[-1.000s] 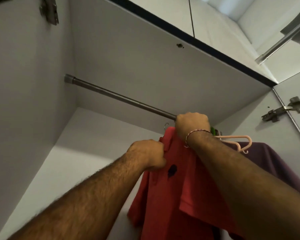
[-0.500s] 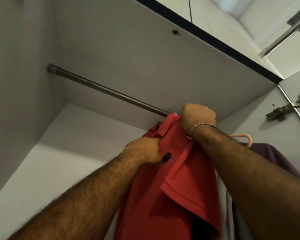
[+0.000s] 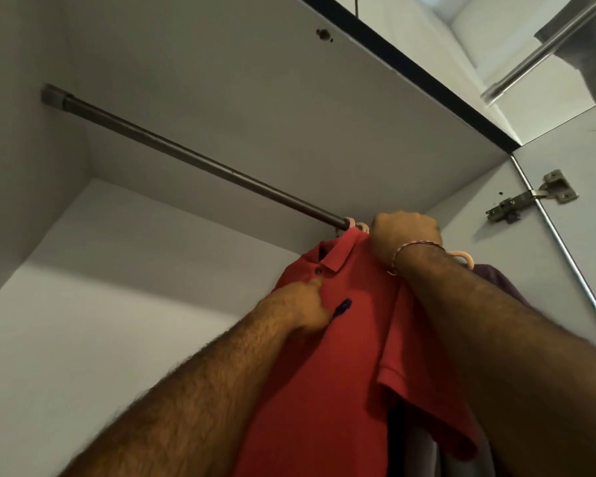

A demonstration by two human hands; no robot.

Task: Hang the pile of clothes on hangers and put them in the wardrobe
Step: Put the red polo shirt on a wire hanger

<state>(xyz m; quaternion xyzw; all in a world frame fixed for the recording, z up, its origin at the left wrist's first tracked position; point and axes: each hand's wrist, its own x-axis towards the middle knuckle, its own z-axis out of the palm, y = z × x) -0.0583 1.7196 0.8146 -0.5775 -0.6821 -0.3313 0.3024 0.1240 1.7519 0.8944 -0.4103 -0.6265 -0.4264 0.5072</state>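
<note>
A red polo shirt (image 3: 351, 339) with a dark chest logo hangs from a pink hanger whose hook (image 3: 355, 224) sits at the dark wardrobe rod (image 3: 186, 153). My right hand (image 3: 405, 232) is curled in a fist at the top of the hanger, by the shirt's right shoulder, just under the rod. My left hand (image 3: 303, 306) holds the shirt's front placket below the collar buttons, one finger pointing up along it. The hanger's body is hidden inside the shirt.
A purple garment (image 3: 496, 278) on another pink hanger (image 3: 461, 257) hangs right of the red shirt, behind my right forearm. The wardrobe door with a metal hinge (image 3: 530, 197) stands open at right. The rod's left stretch carries no hangers.
The red shirt has gone up and its hanger hook now sits on the rod. My left hand has slipped lower on the shirt front, and the collar has turned into view.
</note>
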